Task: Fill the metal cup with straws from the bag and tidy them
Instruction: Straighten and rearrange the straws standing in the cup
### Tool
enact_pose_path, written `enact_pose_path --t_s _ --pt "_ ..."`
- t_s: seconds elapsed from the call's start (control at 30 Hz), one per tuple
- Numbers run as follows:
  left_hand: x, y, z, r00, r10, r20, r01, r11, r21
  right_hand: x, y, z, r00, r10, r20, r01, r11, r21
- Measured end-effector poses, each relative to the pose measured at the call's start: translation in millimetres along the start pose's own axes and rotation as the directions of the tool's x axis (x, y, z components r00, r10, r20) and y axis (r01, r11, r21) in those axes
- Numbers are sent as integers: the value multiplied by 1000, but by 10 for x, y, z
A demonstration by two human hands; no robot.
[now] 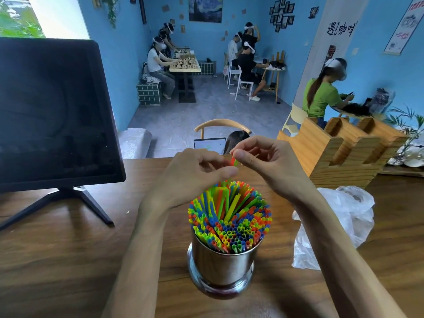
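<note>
Metal cup (223, 267) upright on the wooden table (68, 249), near its front edge, between the two forearms. Shiny wall, wider round foot at the bottom. Packed almost full with straws (229, 221): green, yellow, blue, orange and red, open ends up, fanning outward above the rim. Nearer ones crowded tight and fairly level; farther ones leaning, with a looser gap toward the middle.

Just above and beyond the bundle, a few loose straws (234, 161), red and green, held upright between both hands. Right hand (263, 161) with thumb and forefinger pinching the upper ends, other fingers curled loosely behind. Left hand (197, 173) curled, thumb and fingertips meeting at the same straws from the left; lower ends hidden behind the left thumb, so whether touching the bundle below cannot be told.

Right of the cup, just beside the right forearm, a crumpled clear plastic bag (339, 226) lying flat on the table; contents not discernible.

Beyond the bag, at the table's far right, a wooden slotted holder (339, 152) with a potted plant (408, 125) behind it. At the left, a dark monitor (52, 111) on a splayed black stand, screen off.

Past the table edge, a wooden chair back (222, 125), a laptop screen and the top of someone's head. Farther off, a blue-walled room with several seated people in headsets at small tables.
</note>
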State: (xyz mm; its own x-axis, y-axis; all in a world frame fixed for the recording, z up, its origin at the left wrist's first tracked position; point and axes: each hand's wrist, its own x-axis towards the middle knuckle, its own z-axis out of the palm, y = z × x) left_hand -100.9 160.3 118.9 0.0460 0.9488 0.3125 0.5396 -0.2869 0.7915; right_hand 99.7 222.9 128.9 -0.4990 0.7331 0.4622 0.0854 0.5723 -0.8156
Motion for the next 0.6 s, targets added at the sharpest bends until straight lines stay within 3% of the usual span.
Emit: enact_pose_path --t_s 0.13,0.23,0.37,0.6 --pt "42 72 84 998 67 -17 -68 996 -54 49 -115 55 996 -84 -40 89 985 146" --pt "45 96 51 995 89 -50 -94 989 -112 35 -102 32 998 -49 -30 55 967 247" --pt "55 114 16 982 138 -130 -156 979 -135 -3 -42 35 999 38 -7 -36 978 204" --pt "30 204 56 965 115 -236 -185 936 -299 0 -75 68 1000 -2 -31 9 970 243"
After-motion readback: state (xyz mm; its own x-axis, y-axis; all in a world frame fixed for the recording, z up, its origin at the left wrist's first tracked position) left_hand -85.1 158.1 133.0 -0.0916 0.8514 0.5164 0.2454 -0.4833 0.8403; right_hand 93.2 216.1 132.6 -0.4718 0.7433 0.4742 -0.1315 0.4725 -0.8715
